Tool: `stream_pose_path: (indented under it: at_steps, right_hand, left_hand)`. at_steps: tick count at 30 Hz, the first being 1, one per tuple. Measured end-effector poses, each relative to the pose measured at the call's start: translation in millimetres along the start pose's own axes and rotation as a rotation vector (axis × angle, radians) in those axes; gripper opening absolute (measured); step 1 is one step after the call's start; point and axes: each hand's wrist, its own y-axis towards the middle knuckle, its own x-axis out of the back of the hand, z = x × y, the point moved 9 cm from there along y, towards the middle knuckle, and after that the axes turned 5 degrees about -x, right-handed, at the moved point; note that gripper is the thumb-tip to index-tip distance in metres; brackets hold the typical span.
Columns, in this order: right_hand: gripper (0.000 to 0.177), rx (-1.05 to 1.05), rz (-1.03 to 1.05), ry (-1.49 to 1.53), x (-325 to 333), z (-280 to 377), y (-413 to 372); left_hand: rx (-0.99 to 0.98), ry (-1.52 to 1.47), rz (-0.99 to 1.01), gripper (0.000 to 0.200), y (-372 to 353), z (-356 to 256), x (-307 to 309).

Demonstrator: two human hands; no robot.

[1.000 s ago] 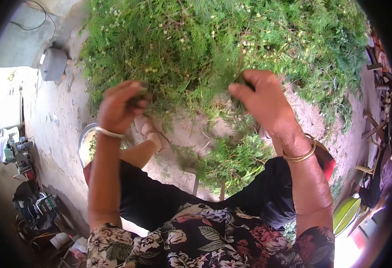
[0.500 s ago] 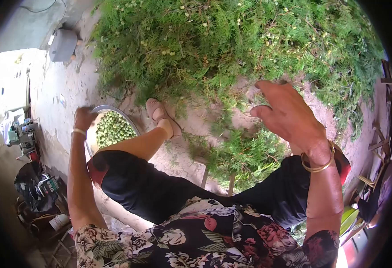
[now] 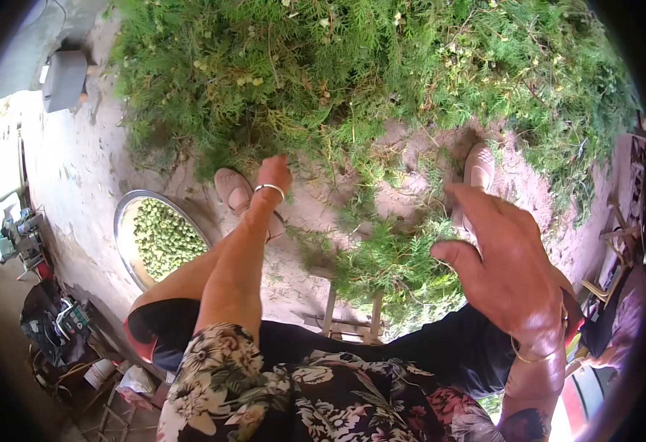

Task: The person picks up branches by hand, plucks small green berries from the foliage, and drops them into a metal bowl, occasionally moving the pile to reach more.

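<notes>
My left hand point(image 3: 275, 174), with a white bangle at the wrist, is over my left shoe, near the lower edge of the pile of green conifer branches point(image 3: 323, 96). It looks closed like a fist, and its back hides whatever may be inside. My right hand point(image 3: 499, 258), wearing a gold bangle, hovers above my right knee with thumb and fingers apart, holding nothing. Below and left of it lies a smaller heap of conifer sprigs point(image 3: 393, 258). To the left, a round metal basin point(image 3: 122, 234) contains many small green cones point(image 3: 164, 239).
A small wooden stool frame point(image 3: 330, 313) shows between my legs. My shoes point(image 3: 231, 186) rest on the dusty floor. A grey box-like object point(image 3: 65, 79) sits at upper left; tools and clutter point(image 3: 58, 317) line the left side. Wooden furniture point(image 3: 613, 243) stands at right.
My left hand has moved right, from beside the basin to over my left shoe. My right hand has come lower, nearer my body. The view has shifted slightly.
</notes>
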Motion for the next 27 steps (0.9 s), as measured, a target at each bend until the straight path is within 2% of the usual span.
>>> stream_pose_path:
  at_steps: [1, 3, 4, 8, 10, 11, 13, 16, 20, 22, 23, 25, 27]
  right_hand:
    - [0.047, 0.021, -0.002, 0.031, 1.2, 1.7, 1.9]
    - [0.047, 0.033, 0.008, 0.021, 1.0, 3.1, 4.2]
    - [0.048, 0.008, 0.026, 0.029, -0.8, 2.3, 4.5]
    - [0.050, -0.018, 0.062, 0.057, -4.2, 2.9, 4.8]
    - [0.050, -0.009, 0.049, 0.044, -5.0, 5.6, 2.9]
    - [0.050, -0.002, 0.034, 0.023, -5.0, 6.6, 2.4]
    - [0.050, 0.014, 0.046, 0.039, -8.3, 8.2, 3.9]
    - [0.050, 0.050, 0.054, 0.060, -11.0, 10.3, 5.9]
    - [0.051, 0.084, 0.024, 0.076, -10.0, 12.5, 8.0]
    - [0.051, 0.077, 0.032, 0.089, -10.8, 11.1, 7.0]
    - [0.051, 0.075, 0.040, 0.100, -11.7, 10.6, 6.4]
    - [0.051, 0.073, 0.041, 0.097, -12.2, 10.5, 5.7]
    - [0.051, 0.073, 0.043, 0.090, -12.7, 11.4, 4.7]
  left_hand:
    - [0.004, -0.009, 0.004, 0.015, -2.0, 1.1, -10.6]
    - [0.170, -0.060, -0.040, 0.020, -7.1, 11.6, -19.0]
    - [0.177, -0.065, -0.031, 0.020, -10.6, 12.8, -23.5]
    - [0.291, -0.259, -0.088, 0.016, -14.4, 11.9, 0.6]
    - [0.325, -0.356, -0.190, 0.018, -17.4, 14.6, 9.7]
    - [0.326, -0.357, -0.186, 0.018, -13.7, 21.8, 7.5]
    - [0.335, -0.234, -0.334, 0.021, -1.5, 45.9, 17.3]
    - [0.329, -0.179, -0.378, 0.021, 15.2, 49.9, 31.9]
    - [0.308, -0.129, -0.314, 0.017, 37.0, 75.7, 4.4]
    - [0.569, -0.499, -0.186, 0.013, 36.5, 122.1, -49.8]
    - [0.567, -0.497, -0.183, 0.013, 31.0, 112.0, -39.2]
    - [0.732, -1.085, -0.220, 0.015, 6.3, 80.2, -27.3]
    - [0.723, -1.020, -0.245, 0.017, 0.9, 77.7, -35.6]
